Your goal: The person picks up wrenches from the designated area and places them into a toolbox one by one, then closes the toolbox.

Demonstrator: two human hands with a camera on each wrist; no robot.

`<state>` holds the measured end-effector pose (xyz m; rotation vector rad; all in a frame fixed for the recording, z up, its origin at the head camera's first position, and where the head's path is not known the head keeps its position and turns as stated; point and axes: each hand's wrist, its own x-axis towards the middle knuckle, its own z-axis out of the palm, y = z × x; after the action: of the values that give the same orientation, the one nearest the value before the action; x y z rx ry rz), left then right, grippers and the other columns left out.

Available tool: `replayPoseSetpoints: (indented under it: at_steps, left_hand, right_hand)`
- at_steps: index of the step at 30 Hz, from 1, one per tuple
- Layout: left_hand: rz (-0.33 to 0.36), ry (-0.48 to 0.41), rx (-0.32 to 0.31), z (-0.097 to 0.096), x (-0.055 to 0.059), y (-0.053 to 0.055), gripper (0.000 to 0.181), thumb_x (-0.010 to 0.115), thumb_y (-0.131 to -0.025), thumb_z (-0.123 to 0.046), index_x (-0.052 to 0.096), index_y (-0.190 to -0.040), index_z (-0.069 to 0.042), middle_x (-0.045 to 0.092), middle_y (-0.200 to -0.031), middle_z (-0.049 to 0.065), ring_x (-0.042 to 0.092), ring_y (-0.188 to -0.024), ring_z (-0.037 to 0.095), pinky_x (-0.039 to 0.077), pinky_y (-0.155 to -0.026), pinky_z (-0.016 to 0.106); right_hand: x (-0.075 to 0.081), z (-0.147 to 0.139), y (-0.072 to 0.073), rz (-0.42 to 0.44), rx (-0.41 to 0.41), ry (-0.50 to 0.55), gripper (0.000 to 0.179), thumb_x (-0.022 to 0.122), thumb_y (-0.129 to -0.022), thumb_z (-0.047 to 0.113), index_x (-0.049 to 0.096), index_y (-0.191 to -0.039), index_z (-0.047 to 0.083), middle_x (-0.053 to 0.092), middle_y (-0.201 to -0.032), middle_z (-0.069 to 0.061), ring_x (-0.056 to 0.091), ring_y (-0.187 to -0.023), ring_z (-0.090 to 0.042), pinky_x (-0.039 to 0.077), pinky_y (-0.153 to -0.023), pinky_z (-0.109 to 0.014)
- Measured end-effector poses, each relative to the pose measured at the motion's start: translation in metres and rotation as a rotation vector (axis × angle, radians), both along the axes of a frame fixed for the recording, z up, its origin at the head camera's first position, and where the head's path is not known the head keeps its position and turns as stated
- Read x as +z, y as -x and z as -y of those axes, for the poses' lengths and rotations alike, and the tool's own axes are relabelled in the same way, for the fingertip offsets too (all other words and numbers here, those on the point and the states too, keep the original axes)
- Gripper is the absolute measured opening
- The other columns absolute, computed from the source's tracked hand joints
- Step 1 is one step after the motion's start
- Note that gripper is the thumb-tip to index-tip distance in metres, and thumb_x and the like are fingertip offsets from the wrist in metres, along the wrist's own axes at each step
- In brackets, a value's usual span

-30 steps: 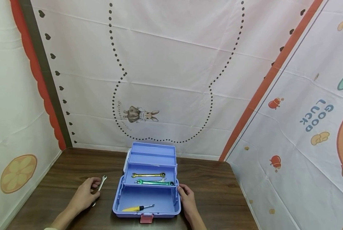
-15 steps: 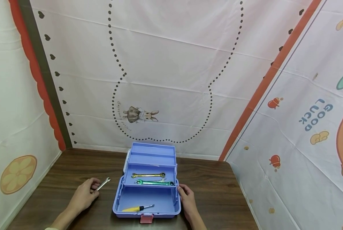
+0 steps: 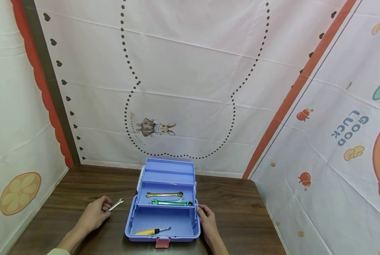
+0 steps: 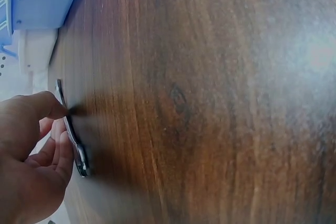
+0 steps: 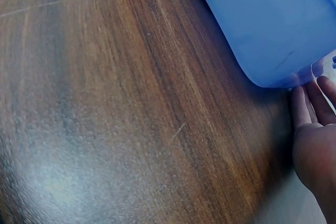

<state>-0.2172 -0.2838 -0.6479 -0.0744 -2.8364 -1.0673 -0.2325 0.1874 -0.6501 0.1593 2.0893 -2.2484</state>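
In the head view my left hand (image 3: 95, 214) pinches a silver combination wrench (image 3: 117, 204) between thumb and fingers, left of the blue toolbox (image 3: 131, 235). The left wrist view has the wrench (image 4: 75, 139) close over the wood, with fingers covering its middle. My right hand (image 3: 208, 221) touches the right side of the toolbox; its fingers (image 5: 301, 107) lie fairly straight against the box wall. A gold wrench (image 3: 164, 194) and a green wrench (image 3: 172, 202) lie in the middle tray, with another silvery wrench partly behind the green one. A yellow-handled screwdriver (image 3: 148, 232) lies in the bottom compartment.
The toolbox's upper tray (image 3: 169, 176) is raised toward the back, and a red latch (image 3: 162, 243) hangs at the front. Everything stands on a dark wooden table (image 3: 237, 209). Printed cloth walls (image 3: 190, 117) rise behind and at both sides.
The wrench in my left hand has swung clockwise, its far end now pointing toward the toolbox. My right hand and the toolbox stay in place.
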Motion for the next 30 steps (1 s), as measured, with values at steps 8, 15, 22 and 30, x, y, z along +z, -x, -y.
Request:
replayPoseSetpoints:
  at_steps: [8, 15, 22, 30]
  left_hand:
    - [0.018, 0.002, 0.006, 0.000, -0.005, 0.002, 0.034, 0.076, -0.080, 0.002, 0.066, -0.111, 0.000, 0.068, -0.099, 0.005, 0.063, -0.090, 0.019, 0.054, -0.074, 0.032]
    - [0.014, 0.001, 0.018, -0.001, -0.007, 0.002, 0.029, 0.075, -0.080, 0.000, 0.066, -0.107, -0.001, 0.067, -0.094, 0.004, 0.062, -0.087, 0.018, 0.053, -0.073, 0.033]
    - [0.014, -0.008, 0.032, -0.001, -0.011, -0.001, 0.024, 0.072, -0.083, 0.001, 0.065, -0.106, -0.002, 0.063, -0.092, 0.002, 0.058, -0.085, 0.017, 0.050, -0.069, 0.030]
    - [-0.018, -0.054, 0.011, 0.003, -0.010, -0.003, 0.020, 0.073, -0.087, 0.001, 0.067, -0.106, -0.002, 0.063, -0.090, 0.000, 0.057, -0.082, 0.012, 0.049, -0.067, 0.025]
  right_hand:
    - [0.001, -0.001, -0.001, 0.001, 0.000, -0.003, 0.036, 0.064, -0.108, 0.022, 0.066, -0.131, -0.006, 0.071, -0.115, -0.006, 0.066, -0.102, -0.014, 0.057, -0.084, -0.027]
    - [0.001, -0.001, -0.002, -0.003, 0.003, 0.003, 0.036, 0.063, -0.108, 0.021, 0.066, -0.131, -0.006, 0.071, -0.114, -0.006, 0.066, -0.102, -0.015, 0.057, -0.084, -0.028]
    - [0.001, -0.001, -0.001, -0.001, 0.006, 0.000, 0.036, 0.063, -0.108, 0.022, 0.066, -0.131, -0.006, 0.071, -0.115, -0.006, 0.066, -0.103, -0.016, 0.057, -0.085, -0.028]
    - [-0.001, 0.000, 0.000, 0.006, 0.000, -0.005, 0.036, 0.063, -0.108, 0.022, 0.066, -0.131, -0.005, 0.070, -0.112, -0.004, 0.065, -0.098, -0.013, 0.056, -0.081, -0.026]
